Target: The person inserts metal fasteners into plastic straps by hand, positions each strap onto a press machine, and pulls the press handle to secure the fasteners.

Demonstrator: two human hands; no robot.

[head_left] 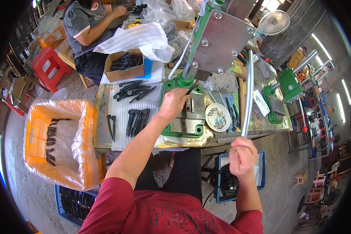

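Observation:
My left hand is closed on a slim black part, holding it over the base of a green bench press. The fingers hide most of that part. My right hand is wrapped round the lower end of the press's long metal lever. Left of the press, a row of slim black parts with rounded heads lies on white foam sheet. Behind them is a looser pile of similar parts. A white dish with small metal bits stands right of the press base.
At my left stands an orange crate lined with clear plastic, with black parts inside. A cardboard box of black parts is farther back. Another person sits at the far left. A second green press stands right; a blue bin is below.

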